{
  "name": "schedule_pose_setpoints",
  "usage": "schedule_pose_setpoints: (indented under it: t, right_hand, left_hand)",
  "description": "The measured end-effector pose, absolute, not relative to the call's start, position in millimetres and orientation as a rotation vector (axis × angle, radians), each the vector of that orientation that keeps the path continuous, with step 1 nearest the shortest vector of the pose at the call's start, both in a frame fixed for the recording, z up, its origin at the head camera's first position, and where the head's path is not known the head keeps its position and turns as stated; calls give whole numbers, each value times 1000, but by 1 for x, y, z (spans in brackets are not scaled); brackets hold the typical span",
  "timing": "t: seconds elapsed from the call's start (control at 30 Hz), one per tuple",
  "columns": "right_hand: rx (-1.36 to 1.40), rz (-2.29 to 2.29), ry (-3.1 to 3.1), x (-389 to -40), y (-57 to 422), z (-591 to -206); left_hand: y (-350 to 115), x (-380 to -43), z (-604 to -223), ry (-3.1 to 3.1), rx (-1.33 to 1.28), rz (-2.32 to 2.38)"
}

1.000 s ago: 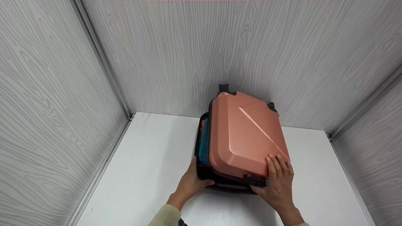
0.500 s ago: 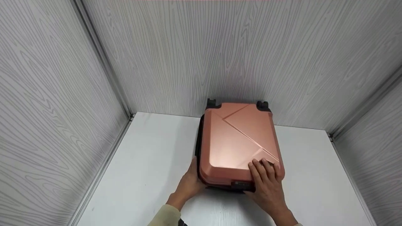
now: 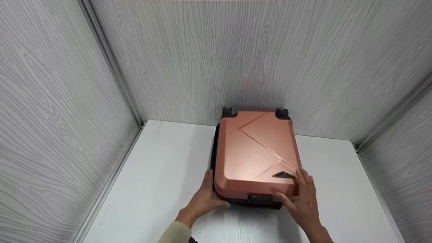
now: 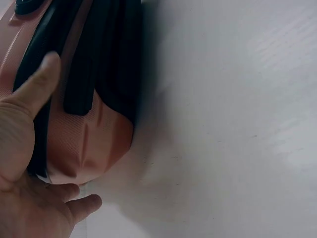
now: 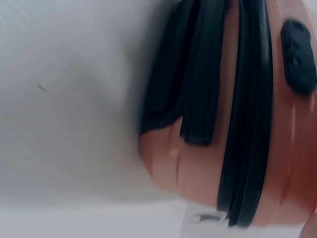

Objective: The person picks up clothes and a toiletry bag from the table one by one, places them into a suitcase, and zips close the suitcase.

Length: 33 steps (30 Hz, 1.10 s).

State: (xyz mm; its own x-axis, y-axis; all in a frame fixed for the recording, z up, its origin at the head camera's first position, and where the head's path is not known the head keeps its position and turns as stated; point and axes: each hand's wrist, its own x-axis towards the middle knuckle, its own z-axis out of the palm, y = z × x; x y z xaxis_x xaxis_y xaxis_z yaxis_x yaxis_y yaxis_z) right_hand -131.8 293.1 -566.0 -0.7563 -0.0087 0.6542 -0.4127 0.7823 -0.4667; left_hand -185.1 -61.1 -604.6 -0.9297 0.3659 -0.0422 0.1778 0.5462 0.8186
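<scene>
A rose-gold hard-shell suitcase lies flat on the white surface with its lid down, wheels toward the back wall. My left hand rests against its near left corner, fingers along the side and thumb stretched across the front. In the left wrist view, that thumb lies over the dark seam. At the near right corner, my right hand touches the shell with straight fingers along the edge and the thumb at the front. A zipper pull hangs from the black zipper band in the right wrist view, where only a sliver of hand shows.
Pale wood-grain panels rise at the back, left and right of the white surface. The suitcase's black wheels stand close to the back panel.
The suitcase lid has come down onto the lower half, hiding the blue and red contents. My right hand has slid from the lid's top to the near right corner. The left hand stays at its corner.
</scene>
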Motion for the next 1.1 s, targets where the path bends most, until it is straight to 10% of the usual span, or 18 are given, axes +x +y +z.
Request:
schedule_pose_setpoints:
  t: [0.3,1.1]
  right_hand:
    - [-326,1479,-2706,-136,312,-553]
    - [-100,1565,-2669,-145,310,-572]
  left_hand:
    - [-57,-189,-596,2519,348,1348]
    - [-61,-194,-601,2453,469,1723]
